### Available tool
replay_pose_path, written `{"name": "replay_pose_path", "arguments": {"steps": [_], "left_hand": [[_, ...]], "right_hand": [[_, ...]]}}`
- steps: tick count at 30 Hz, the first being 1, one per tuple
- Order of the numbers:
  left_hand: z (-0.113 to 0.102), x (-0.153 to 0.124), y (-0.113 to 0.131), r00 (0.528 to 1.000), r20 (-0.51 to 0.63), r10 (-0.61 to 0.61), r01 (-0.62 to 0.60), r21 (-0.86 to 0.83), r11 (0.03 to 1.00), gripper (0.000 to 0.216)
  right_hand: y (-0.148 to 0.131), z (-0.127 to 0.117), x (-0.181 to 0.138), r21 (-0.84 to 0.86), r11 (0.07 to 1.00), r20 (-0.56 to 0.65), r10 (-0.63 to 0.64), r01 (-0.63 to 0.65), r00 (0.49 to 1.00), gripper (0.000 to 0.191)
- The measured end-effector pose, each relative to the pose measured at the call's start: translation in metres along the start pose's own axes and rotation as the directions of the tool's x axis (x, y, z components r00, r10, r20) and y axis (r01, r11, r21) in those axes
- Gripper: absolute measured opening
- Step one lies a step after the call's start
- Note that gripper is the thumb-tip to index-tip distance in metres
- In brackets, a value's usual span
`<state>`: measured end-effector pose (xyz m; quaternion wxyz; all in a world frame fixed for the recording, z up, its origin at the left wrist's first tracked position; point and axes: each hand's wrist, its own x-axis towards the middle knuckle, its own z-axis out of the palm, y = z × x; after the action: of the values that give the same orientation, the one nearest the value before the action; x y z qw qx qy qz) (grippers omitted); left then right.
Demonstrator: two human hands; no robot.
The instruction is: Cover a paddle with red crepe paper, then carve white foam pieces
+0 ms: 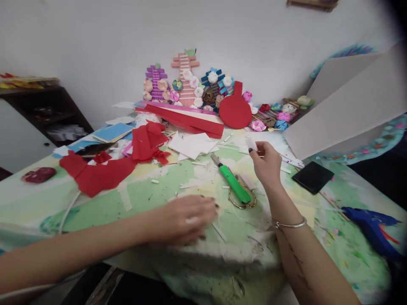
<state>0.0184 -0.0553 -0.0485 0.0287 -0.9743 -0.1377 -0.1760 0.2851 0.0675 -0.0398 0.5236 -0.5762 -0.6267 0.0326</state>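
My left hand lies palm down on the green patterned tablecloth, fingers curled over small white paper scraps, one white bit showing under them. My right hand is raised a little above the table, fingers pinched on a small white paper piece. A silver bangle circles that wrist. Between the hands lie a green utility knife and gold-handled scissors.
Red paper cutouts and white squares lie further back. Paper flower ornaments stand against the wall. A black phone and blue glue gun sit right. Grey card sheets lean at the right.
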Motion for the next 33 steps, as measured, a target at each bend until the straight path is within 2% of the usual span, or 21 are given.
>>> {"name": "replay_pose_path", "arguments": {"steps": [2, 3, 5, 8, 9, 11, 13, 15, 18, 19, 21, 23, 24, 26, 27, 28, 30, 33], "left_hand": [[0.009, 0.025, 0.017, 0.972, 0.136, 0.189, -0.173, -0.122, 0.977, 0.044], [0.013, 0.032, 0.022, 0.961, 0.159, 0.226, -0.199, -0.170, 0.965, 0.041], [0.019, 0.036, 0.023, 0.968, 0.167, 0.188, -0.150, -0.215, 0.965, 0.050], [0.021, 0.020, 0.007, 0.975, 0.213, 0.062, -0.013, -0.222, 0.975, 0.062], [0.020, 0.009, -0.002, 0.971, 0.238, 0.016, 0.030, -0.188, 0.982, 0.063], [0.016, -0.017, -0.021, 0.949, 0.277, -0.152, 0.168, -0.036, 0.985, 0.065], [0.009, -0.047, -0.041, 0.894, 0.222, -0.390, 0.351, 0.194, 0.916, 0.052], [0.002, -0.075, -0.061, 0.807, 0.116, -0.579, 0.500, 0.388, 0.774, 0.044], [-0.008, -0.095, -0.079, 0.705, -0.043, -0.708, 0.621, 0.520, 0.587, 0.042], [-0.010, -0.093, -0.080, 0.690, -0.066, -0.721, 0.640, 0.520, 0.565, 0.043], [-0.010, -0.075, -0.072, 0.703, -0.045, -0.710, 0.646, 0.460, 0.610, 0.042], [-0.004, -0.045, -0.056, 0.780, 0.007, -0.626, 0.585, 0.348, 0.733, 0.049], [0.000, -0.029, -0.046, 0.833, 0.040, -0.551, 0.517, 0.295, 0.803, 0.053], [0.012, 0.002, -0.030, 0.943, 0.129, -0.306, 0.286, 0.157, 0.945, 0.057], [0.019, 0.015, -0.025, 0.965, 0.142, -0.219, 0.206, 0.100, 0.973, 0.056], [0.025, 0.025, -0.023, 0.976, 0.141, -0.168, 0.160, 0.065, 0.985, 0.052], [0.036, 0.035, -0.030, 0.977, 0.154, -0.150, 0.143, 0.052, 0.988, 0.047], [0.042, 0.029, -0.058, 0.956, 0.130, -0.263, 0.242, 0.157, 0.957, 0.041]], "right_hand": [[0.000, 0.000, -0.001, -0.008, 1.000, 0.009, 0.001, -0.001, 1.000, 0.020], [0.000, -0.001, -0.001, -0.008, 1.000, 0.013, 0.002, -0.002, 1.000, 0.020], [-0.001, -0.001, -0.002, -0.006, 1.000, 0.027, 0.002, -0.001, 1.000, 0.021], [-0.002, -0.002, -0.002, 0.001, 1.000, 0.043, -0.004, 0.004, 0.999, 0.022], [-0.003, -0.002, -0.003, 0.005, 1.000, 0.045, -0.006, 0.005, 0.999, 0.022], [-0.005, -0.002, -0.003, 0.012, 1.000, 0.045, -0.006, 0.005, 0.999, 0.021], [-0.007, -0.002, -0.004, 0.019, 1.000, 0.048, -0.008, 0.007, 0.999, 0.020], [-0.009, -0.002, -0.005, 0.023, 1.000, 0.054, -0.017, 0.016, 0.998, 0.019], [-0.013, -0.001, -0.006, 0.028, 0.999, 0.060, -0.032, 0.031, 0.998, 0.019], [-0.014, -0.001, -0.006, 0.031, 0.999, 0.062, -0.036, 0.034, 0.997, 0.019], [-0.015, 0.000, -0.007, 0.034, 0.999, 0.067, -0.040, 0.038, 0.997, 0.019], [-0.015, 0.001, -0.007, 0.030, 0.999, 0.073, -0.042, 0.040, 0.996, 0.019], [-0.014, 0.001, -0.007, 0.025, 0.999, 0.075, -0.042, 0.041, 0.996, 0.019], [-0.012, 0.002, -0.007, 0.014, 0.999, 0.078, -0.044, 0.043, 0.996, 0.019], [-0.010, 0.002, -0.007, 0.010, 0.999, 0.080, -0.044, 0.044, 0.996, 0.019], [-0.009, 0.003, -0.006, 0.005, 0.999, 0.082, -0.042, 0.042, 0.996, 0.019], [-0.007, 0.003, -0.006, -0.005, 0.999, 0.088, -0.035, 0.036, 0.995, 0.020], [-0.008, 0.004, -0.007, -0.009, 0.999, 0.103, -0.041, 0.042, 0.994, 0.022]]}}
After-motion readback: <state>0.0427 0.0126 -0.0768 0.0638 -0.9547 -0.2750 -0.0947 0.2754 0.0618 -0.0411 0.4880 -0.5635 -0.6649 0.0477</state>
